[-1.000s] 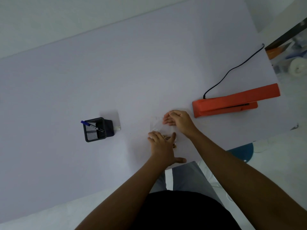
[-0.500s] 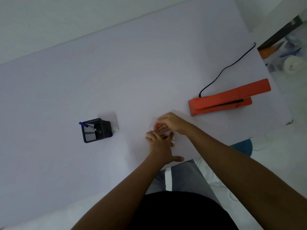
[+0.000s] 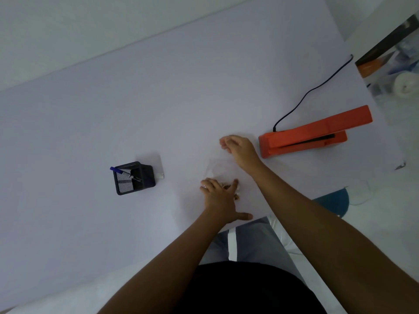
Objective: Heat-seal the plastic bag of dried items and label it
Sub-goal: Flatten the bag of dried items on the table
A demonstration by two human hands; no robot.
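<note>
Clear plastic bag [image 3: 218, 167], table centre; dried items [image 3: 229, 186] at its near end under flat, spread left hand [image 3: 221, 200]. Right hand [image 3: 238, 147], fingers curled, grip unclear, has slid to bag's mouth at 12 o'clock: smoothing, pre-seal. Orange heat sealer [image 3: 313, 132] at 2 o'clock; pen holder [image 3: 133, 177] at 9 o'clock.

Both forearms are bare, no sleeves showing. A black top [image 3: 244, 288] sits at 6 o'clock, above grey trousers [image 3: 254, 243] with a white stripe.
</note>
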